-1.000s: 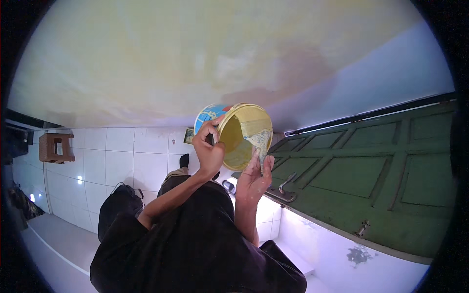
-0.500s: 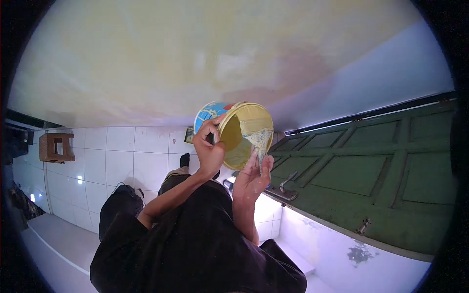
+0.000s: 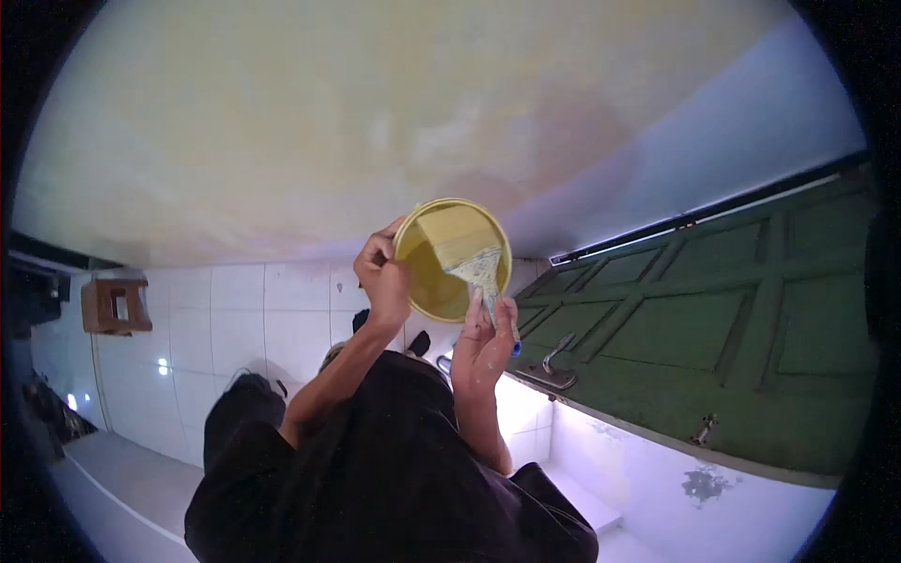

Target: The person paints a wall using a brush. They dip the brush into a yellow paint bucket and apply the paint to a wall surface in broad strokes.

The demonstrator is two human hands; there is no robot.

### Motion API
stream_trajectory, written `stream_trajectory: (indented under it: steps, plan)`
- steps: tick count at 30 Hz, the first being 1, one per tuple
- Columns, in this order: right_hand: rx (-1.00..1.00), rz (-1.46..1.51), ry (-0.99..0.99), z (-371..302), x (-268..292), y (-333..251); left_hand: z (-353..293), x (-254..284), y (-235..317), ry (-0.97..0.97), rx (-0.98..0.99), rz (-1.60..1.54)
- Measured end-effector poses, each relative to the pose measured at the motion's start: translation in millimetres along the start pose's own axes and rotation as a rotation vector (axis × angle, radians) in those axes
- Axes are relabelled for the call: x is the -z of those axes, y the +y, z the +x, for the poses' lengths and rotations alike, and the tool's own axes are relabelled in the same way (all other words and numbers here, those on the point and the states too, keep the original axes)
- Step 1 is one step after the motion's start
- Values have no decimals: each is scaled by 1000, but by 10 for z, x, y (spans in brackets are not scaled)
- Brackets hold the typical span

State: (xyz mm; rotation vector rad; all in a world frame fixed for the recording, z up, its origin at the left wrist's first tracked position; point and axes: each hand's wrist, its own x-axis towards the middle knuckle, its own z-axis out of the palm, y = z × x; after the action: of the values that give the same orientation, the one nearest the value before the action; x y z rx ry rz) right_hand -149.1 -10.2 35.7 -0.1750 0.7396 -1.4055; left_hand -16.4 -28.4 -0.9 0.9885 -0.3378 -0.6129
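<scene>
A paint bucket [image 3: 434, 289], yellow inside, is held up before me with its opening turned toward me. Closed on its left rim is my left hand [image 3: 383, 286]. My right hand [image 3: 483, 349], pale smears on its skin, grips a wide, paint-spattered paintbrush [image 3: 477, 270] with a blue handle end. The brush's yellow-coated bristles lie within the bucket's mouth, toward its upper inner wall; whether they touch it I cannot tell.
A pale yellow wall [image 3: 282, 122] rises just beyond the bucket. To the right stands a green panelled door [image 3: 657, 342] with a metal handle [image 3: 556, 361]. On the white tiled floor [image 3: 239, 310] at far left is a brown stool [image 3: 116, 306].
The bucket has turned to face me more squarely, so its blue outer side no longer shows. The brush has shifted slightly left, its bristles more fully in view.
</scene>
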Motion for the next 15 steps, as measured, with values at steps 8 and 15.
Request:
stream_trajectory:
  steps: [8,15]
  plan:
    - [215,-146,44,36,23,-126,226,516,-165,150,283,-93]
    - [530,-111,8,788,-583,-647,101,940,-153,330,420,-70]
